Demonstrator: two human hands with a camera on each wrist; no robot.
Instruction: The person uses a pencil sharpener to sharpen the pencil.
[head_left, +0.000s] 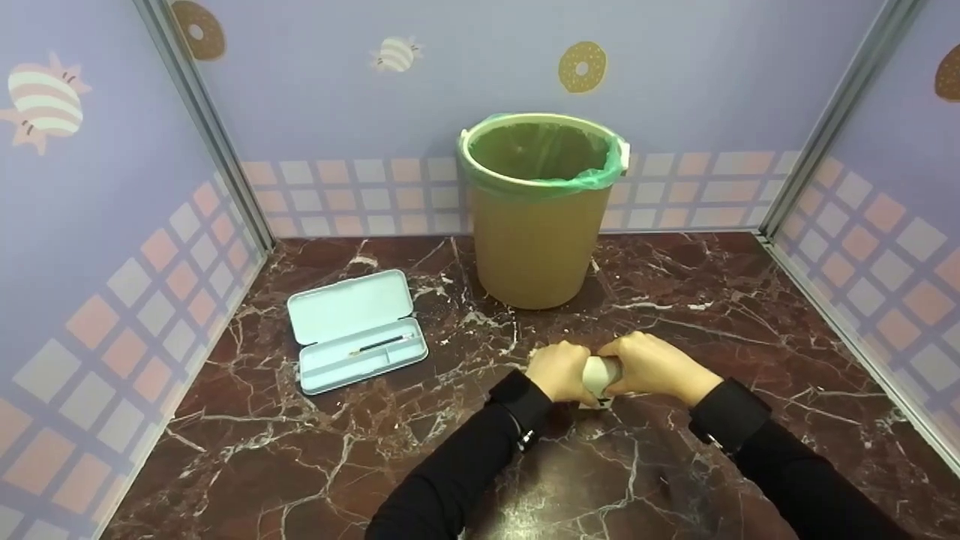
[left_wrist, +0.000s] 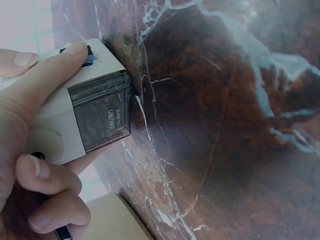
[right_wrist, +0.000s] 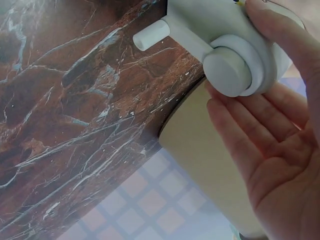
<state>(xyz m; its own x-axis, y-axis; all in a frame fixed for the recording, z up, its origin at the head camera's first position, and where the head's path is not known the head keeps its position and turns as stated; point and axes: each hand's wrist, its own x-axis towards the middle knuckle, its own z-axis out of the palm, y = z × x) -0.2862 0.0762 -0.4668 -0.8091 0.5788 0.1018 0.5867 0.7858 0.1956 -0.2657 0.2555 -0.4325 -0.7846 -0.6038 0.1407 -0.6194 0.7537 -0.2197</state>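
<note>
A white crank pencil sharpener (head_left: 598,375) is held between both hands, close over the marble-patterned table. My left hand (head_left: 559,371) grips one side; in the left wrist view its thumb and fingers lie along the white body, beside the clear shavings drawer (left_wrist: 102,115). A thin dark stick (left_wrist: 64,233) shows under that hand's curled fingers. My right hand (head_left: 656,365) holds the other side, thumb on top and fingers beneath, next to the crank (right_wrist: 227,71) with its small handle (right_wrist: 151,35). The far side of the sharpener is hidden by the hands.
A light blue pencil case (head_left: 351,306) lies unfolded at the left, with a thin dark pencil (head_left: 382,343) in its tray. Behind the hands stands a tan bin (head_left: 536,251) lined with a green bag (head_left: 592,180). Patterned panels (head_left: 337,82) wall the table's back and sides.
</note>
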